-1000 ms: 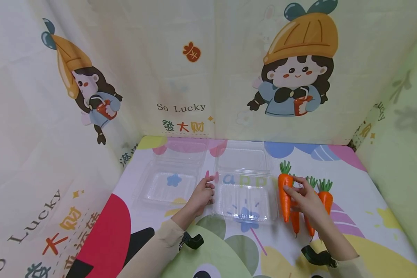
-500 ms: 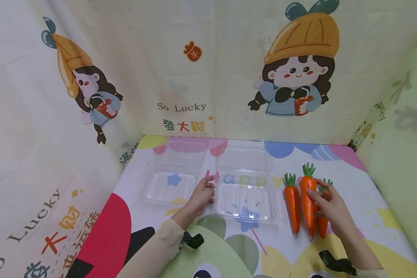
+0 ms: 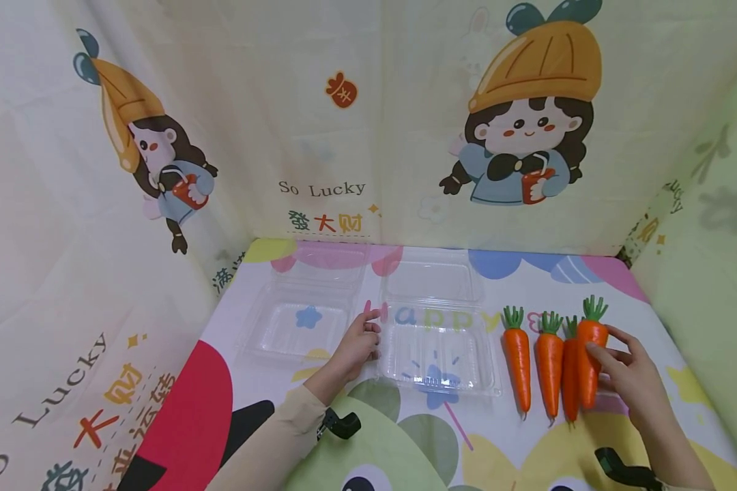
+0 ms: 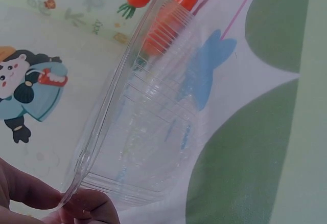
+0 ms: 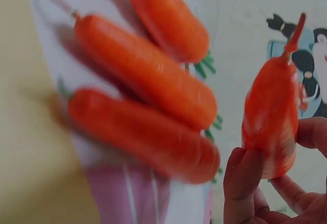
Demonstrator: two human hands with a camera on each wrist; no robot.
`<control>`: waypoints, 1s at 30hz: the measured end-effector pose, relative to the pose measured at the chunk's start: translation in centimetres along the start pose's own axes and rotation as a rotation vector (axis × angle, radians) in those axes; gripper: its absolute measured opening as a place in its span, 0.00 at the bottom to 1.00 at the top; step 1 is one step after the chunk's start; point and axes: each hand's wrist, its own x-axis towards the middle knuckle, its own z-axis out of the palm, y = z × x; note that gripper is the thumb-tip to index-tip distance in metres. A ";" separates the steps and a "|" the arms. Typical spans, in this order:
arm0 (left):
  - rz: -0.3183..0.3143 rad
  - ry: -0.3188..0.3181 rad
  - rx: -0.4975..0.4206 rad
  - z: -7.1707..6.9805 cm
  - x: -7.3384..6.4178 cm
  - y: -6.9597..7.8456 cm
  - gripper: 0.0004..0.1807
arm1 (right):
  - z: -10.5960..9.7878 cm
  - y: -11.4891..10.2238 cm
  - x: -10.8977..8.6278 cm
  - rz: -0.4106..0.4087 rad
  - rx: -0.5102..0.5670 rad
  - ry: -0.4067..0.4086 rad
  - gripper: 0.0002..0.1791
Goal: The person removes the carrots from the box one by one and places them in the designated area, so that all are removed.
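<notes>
A carrot (image 3: 590,361) hangs in the grip of my right hand (image 3: 635,375), thumb on one side and fingers on the other. The right wrist view shows this raised carrot (image 5: 271,111) with its thin root tip up, apart from the rest. Three more carrots lie side by side to its left: one at the left (image 3: 516,368), one in the middle (image 3: 549,368), and one partly overlapped by the held carrot (image 3: 569,382). My left hand (image 3: 357,348) pinches the rim of a clear plastic clamshell box (image 4: 110,98), which stands with its lid (image 3: 430,279) folded back.
A second clear clamshell box (image 3: 264,351) sits open to the left, its lid (image 3: 319,266) laid back as well. The table has a printed cloth (image 3: 430,450). Patterned fabric curtains (image 3: 399,136) enclose the back and both sides.
My right hand has carried the held carrot rightward, from beside the box across the lying carrots to their right end. The left hand stays at the box rim.
</notes>
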 end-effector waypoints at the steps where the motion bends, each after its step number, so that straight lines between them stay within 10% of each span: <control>1: 0.000 -0.002 0.001 0.0 0.0 0.0 0.35 | -0.2 0.3 0.1 0.006 0.000 0.006 0.48; 30: -0.005 0.004 0.007 0.0 0.0 -0.1 0.35 | -1.4 4.5 2.2 0.167 -0.153 -0.034 0.49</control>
